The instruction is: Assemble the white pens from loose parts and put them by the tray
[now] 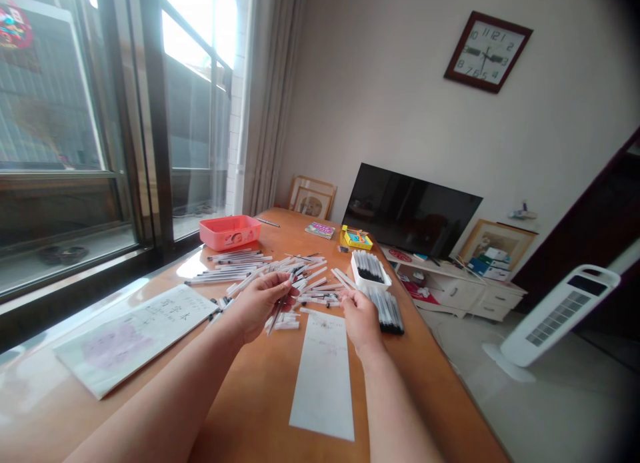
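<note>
**Hands.** The left hand (260, 304) is closed, its fingers curled around a slim white pen (281, 307) that slants downward from the grip. The right hand (361, 318) sits just beside the pile, its fingers (349, 298) drawn together at the pile's edge; whether they grasp a pen cannot be determined from this view.

**Work surface.** The loose pens (300, 284) lie scattered across the wooden table (250, 409), between and just beyond both hands. A white paper strip (323, 376) lies below the right hand. A handwritten sheet (135, 336) lies to the left of the left hand, near the window side of the table.

**Beyond the hands.** A white plastic tub (370, 273) stands past the right hand, packed upright with black-ended pens. A neat row of pens (389, 311) lies against it. Farther along the table are a coral-red plastic basket (230, 231), a small booklet (320, 230) and a yellow box (357, 238).

**Room.** A black television (410, 209) stands beyond the table's far end, above a white cabinet (450, 283). Framed pictures (313, 197) lean by the wall at the far end of the table. A white tower fan (555, 316) stands on the floor to the right. A square wall clock (487, 51) hangs above, and a window (65, 116) runs along the left side
</note>
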